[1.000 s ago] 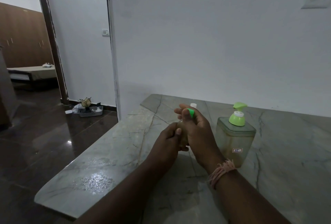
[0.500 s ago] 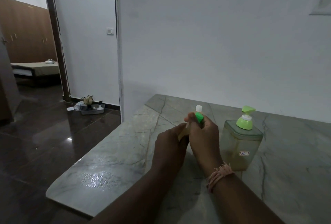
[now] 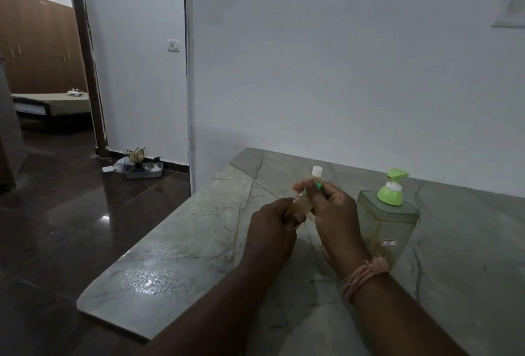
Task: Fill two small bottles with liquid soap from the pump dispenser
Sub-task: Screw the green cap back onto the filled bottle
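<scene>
My left hand (image 3: 271, 232) grips the lower body of a small clear bottle (image 3: 301, 204) holding yellowish liquid, tilted over the stone counter (image 3: 184, 247). My right hand (image 3: 332, 213) pinches its green cap (image 3: 317, 184) at the top. Just behind my fingers stands a second small bottle, of which only the white cap (image 3: 317, 171) shows clearly. The pump dispenser (image 3: 383, 222), a clear square container with a light green pump head (image 3: 393, 188), stands on the counter right of my right hand.
A white wall rises behind the counter. The counter's left edge drops to a dark glossy floor. A small tray with items (image 3: 143, 168) lies on the floor by the doorway. A bed (image 3: 54, 104) shows in the far room.
The view shifted, so hands and dispenser sit further right in frame. The bottle now shows more between my hands, tilted; both hands keep their hold on it.
</scene>
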Demonstrator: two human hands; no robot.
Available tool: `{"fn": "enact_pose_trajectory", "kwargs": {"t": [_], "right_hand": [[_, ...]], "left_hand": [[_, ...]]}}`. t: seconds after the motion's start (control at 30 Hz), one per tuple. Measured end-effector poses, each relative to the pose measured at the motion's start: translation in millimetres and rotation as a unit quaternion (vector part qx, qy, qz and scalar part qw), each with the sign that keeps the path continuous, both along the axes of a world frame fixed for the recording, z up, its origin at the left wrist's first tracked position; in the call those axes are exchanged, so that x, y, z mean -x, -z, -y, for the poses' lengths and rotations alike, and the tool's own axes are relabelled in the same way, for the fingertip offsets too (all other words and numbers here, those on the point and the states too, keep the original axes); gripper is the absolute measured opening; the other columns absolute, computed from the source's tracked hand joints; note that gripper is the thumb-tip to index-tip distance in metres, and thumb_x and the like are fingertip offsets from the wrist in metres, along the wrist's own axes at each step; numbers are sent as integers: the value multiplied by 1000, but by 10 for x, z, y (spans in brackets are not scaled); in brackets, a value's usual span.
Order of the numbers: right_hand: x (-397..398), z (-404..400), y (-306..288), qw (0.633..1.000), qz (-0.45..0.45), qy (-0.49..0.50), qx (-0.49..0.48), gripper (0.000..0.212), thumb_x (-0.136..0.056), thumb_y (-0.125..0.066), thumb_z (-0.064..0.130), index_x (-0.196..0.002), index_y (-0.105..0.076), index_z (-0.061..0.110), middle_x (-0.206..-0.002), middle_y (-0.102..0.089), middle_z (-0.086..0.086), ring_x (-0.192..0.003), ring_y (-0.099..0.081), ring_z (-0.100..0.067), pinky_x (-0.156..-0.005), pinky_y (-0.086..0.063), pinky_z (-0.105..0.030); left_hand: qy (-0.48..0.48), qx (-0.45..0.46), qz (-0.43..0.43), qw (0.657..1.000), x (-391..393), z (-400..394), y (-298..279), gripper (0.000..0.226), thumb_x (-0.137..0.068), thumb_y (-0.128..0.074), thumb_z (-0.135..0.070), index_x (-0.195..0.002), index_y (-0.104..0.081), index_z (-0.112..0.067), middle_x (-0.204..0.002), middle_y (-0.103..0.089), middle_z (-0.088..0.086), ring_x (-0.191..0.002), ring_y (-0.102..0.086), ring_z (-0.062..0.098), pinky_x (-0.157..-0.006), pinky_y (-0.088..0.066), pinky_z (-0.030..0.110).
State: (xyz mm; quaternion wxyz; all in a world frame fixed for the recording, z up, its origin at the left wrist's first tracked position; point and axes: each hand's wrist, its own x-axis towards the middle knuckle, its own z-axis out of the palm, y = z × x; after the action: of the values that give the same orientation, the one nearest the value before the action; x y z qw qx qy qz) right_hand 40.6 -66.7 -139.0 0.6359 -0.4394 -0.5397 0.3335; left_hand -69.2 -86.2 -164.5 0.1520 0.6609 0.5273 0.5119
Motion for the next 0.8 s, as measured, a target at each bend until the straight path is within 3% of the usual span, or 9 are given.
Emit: {"fn": "enact_pose_trajectory", "kwargs": {"t": [0.1, 0.17, 0.27, 0.4, 0.47, 0.57, 0.7, 0.8], "right_hand": [[46, -2, 26, 999, -13, 36, 16, 30, -86, -71, 39, -104, -77, 17, -93, -76, 7, -92, -71, -12, -86, -59, -38], [89, -16, 31, 998, -39, 53, 21, 24, -83, -75, 39, -97, -78, 19, -85, -76, 6, -86, -72, -14, -83, -61, -39], [132, -11, 21, 995, -68, 75, 21, 12, -80, -78, 38, -83, -73, 28, -79, -75, 4, -82, -73, -17, -77, -61, -36], [131, -3, 0, 999, -43, 18, 13, 40, -75, -72, 54, -93, -75, 18, -89, -76, 0, -90, -72, -20, -86, -59, -40], [140, 13, -39, 998, -58, -25, 3, 36, -82, -65, 47, -98, -75, 17, -99, -76, -4, -94, -71, -19, -90, -57, -39], [150, 22, -74, 997, -53, -50, -15, 21, -88, -59, 38, -94, -77, 29, -113, -73, 0, -109, -67, -17, -96, -54, -41], [107, 17, -61, 997, -71, -39, 5, 19, -93, -63, 23, -83, -80, 22, -100, -76, -7, -102, -69, -29, -93, -55, -51], [123, 25, -82, 998, -55, -3, 6, 22, -94, -64, 19, -79, -79, 21, -94, -76, -8, -94, -71, -29, -87, -59, -45]], "left_hand": [[-43, -15, 7, 999, 2, 29, -4, 26, -91, -70, -15, -115, -74, -23, -102, -77, -3, -84, -66, 6, -70, -43, 11], [-69, -26, 2, 997, -9, 64, -14, 31, -93, -69, -14, -122, -71, -25, -110, -77, -2, -91, -67, 6, -71, -34, 3], [-93, -53, -17, 994, -30, 116, -33, 28, -96, -67, -19, -122, -71, -27, -107, -77, -5, -87, -67, 3, -69, -32, 2], [-91, -48, 30, 994, -4, 152, -66, 29, -95, -66, -12, -120, -72, -25, -106, -77, -5, -80, -56, -5, -64, -33, 1], [-79, -36, 50, 995, 39, 124, -67, 28, -95, -65, -12, -120, -72, -24, -106, -76, -4, -81, -56, -4, -65, -34, 1], [-39, -9, 52, 998, 68, 97, -69, 24, -96, -61, -15, -118, -70, -20, -104, -74, -3, -76, -55, -2, -61, -34, 3], [-22, 16, 40, 999, 48, 80, -49, 18, -96, -62, -20, -110, -72, -17, -96, -74, 2, -66, -50, 1, -56, -29, 8], [-46, 29, 39, 998, 41, 62, -49, 20, -93, -66, -19, -112, -74, -19, -99, -76, 2, -73, -54, 4, -57, -29, 8]]}}
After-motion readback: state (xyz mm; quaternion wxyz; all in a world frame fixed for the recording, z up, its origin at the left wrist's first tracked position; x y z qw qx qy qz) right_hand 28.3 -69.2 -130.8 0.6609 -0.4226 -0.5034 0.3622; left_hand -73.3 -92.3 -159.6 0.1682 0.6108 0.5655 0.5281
